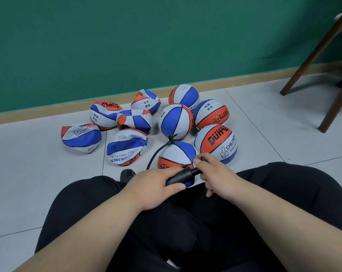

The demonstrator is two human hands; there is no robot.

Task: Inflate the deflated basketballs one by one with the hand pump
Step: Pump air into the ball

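Seated over the floor [29, 173], gripping the hand pump [183, 176] barrel with the left hand [154, 185], clutching its handle with the right hand [215, 173], hose [156, 152] plugged into the nearest basketball [176, 156].

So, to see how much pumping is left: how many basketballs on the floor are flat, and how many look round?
Flat basketballs: 5
Round basketballs: 5
Total: 10
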